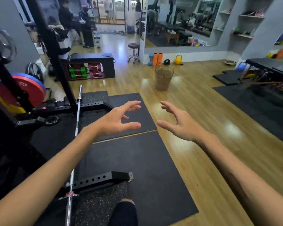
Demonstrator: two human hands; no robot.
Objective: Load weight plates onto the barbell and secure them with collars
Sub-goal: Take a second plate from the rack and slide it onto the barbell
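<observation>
A wicker basket (pixel 163 79) stands on the wood floor at upper centre. Orange rollers (pixel 157 59) and a yellow kettlebell (pixel 178 59) sit below the mirror (pixel 178 22). Dumbbells (pixel 86 71) fill a low rack at upper left.

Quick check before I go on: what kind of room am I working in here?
A gym, most likely a small training studio: a barbell lies by a black rack, coloured weight plates hang on it, and dumbbells sit beyond.

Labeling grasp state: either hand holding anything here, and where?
Nothing held. Left hand and right hand hover open above the mat; barbell untouched.
</observation>
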